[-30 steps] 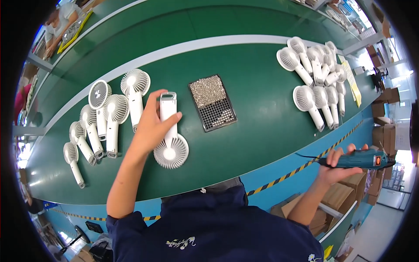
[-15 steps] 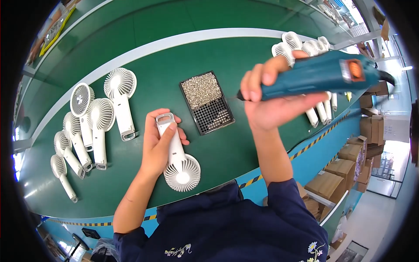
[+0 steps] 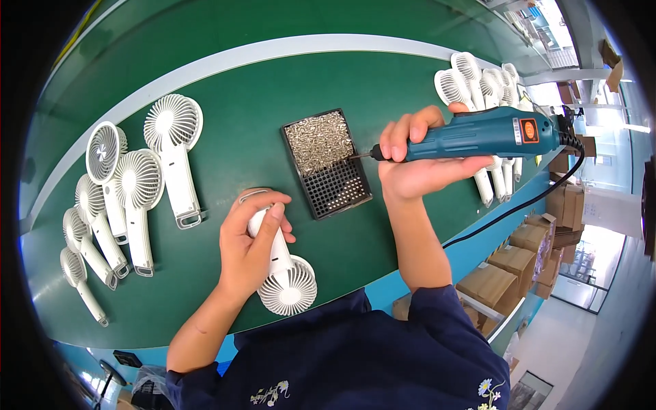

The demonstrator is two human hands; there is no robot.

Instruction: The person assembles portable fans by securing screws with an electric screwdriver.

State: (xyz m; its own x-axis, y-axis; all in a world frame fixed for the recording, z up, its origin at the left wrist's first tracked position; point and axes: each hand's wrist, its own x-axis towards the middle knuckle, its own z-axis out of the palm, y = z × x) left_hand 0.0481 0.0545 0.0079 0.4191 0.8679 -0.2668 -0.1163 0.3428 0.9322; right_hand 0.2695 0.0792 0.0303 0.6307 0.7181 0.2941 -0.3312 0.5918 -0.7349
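Note:
A teal electric screwdriver lies across my right hand, with my fingers closed round its front end. Its thin bit points left, and the tip is over the right edge of a black screw tray. Loose silvery screws heap in the tray's far part; the near part is a grid of holes, several of them filled. My left hand grips the handle of a white handheld fan, whose round head points toward me at the table's near edge. The fingers cover the handle's far end.
Several white handheld fans lie in a group on the left of the green table. More fans lie at the right, partly behind the screwdriver. Its black cable droops toward the right edge. Cardboard boxes stand beyond.
My right hand has brought the screwdriver's bit down and left to the screw tray. My left hand's fingers have shifted over the end of the fan's handle. The view has moved slightly.

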